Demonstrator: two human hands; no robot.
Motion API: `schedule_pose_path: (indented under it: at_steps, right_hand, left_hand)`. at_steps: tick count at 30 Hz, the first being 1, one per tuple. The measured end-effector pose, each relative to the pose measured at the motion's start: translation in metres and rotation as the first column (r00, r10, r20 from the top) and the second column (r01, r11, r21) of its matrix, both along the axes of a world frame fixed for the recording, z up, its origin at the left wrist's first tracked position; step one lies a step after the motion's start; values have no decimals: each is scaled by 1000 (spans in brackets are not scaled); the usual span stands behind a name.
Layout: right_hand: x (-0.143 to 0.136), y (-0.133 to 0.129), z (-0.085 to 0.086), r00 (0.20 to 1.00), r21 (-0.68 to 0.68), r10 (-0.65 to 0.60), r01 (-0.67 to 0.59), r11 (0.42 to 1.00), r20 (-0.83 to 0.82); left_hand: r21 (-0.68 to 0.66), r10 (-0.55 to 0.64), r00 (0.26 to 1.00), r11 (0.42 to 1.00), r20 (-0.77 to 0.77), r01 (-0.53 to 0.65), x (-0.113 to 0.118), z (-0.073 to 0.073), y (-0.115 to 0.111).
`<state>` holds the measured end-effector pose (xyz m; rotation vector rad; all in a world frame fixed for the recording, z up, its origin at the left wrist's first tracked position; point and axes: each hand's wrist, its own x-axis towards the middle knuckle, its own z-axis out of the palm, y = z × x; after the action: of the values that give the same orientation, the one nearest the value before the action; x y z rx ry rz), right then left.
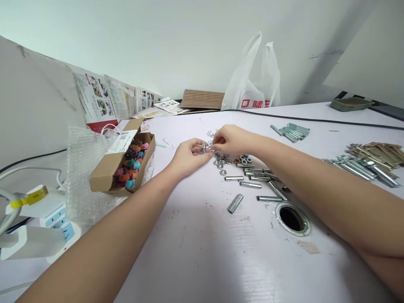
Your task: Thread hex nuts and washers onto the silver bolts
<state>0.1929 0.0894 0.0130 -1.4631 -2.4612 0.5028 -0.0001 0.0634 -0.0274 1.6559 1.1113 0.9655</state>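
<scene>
Near the centre of the frame, the left hand [191,158] holds a small metal cylinder [203,147] roughly upright between thumb and fingers, palm turned inward. Since it seems held by only a few fingers, a sideways push could tip it out of line or make it slip. The right hand [232,139] comes in just beside it, knuckles up and wrist bent down, with thumb and fingertips drawn close together; whether they pinch a part is too small to tell. Anything so small, if let go, would likely drop among the loose nuts [223,162] just below and be hard to pick out. The left forearm slants up from the lower left, while the right one reaches in from the right edge, above the metal sleeves [255,185] right of centre; lowered carelessly, it could brush them and set them rolling. At the lower right, the open hole in the table [202,256], edged by a metal ring [305,229], might swallow a stray piece. Farther right lies a pile of bolts [353,167], where the right elbow could mix parts if it swung outward.
</scene>
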Motion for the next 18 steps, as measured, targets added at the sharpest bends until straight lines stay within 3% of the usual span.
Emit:
schedule_pose_path:
  at_steps: [3,9,15,18]
  right_hand:
    - [-3,3,-10,995,-101,-89,93,991,45]
    - [-9,5,-8,977,-188,-179,199,962,120]
    - [-6,4,-3,983,-142,-123,142,980,136]
    - [-11,-5,12,988,-62,-155,153,986,-19]
  left_hand:
    - [23,-16,999,1000,39,15,-3,-1,3]
    - [-15,16,999,1000,-41,-16,-4,2,4]
    - [-51,-15,996,999,-86,11,-2,7,2]
    - [-28,-32,996,999,-81,30,-3,4,3]
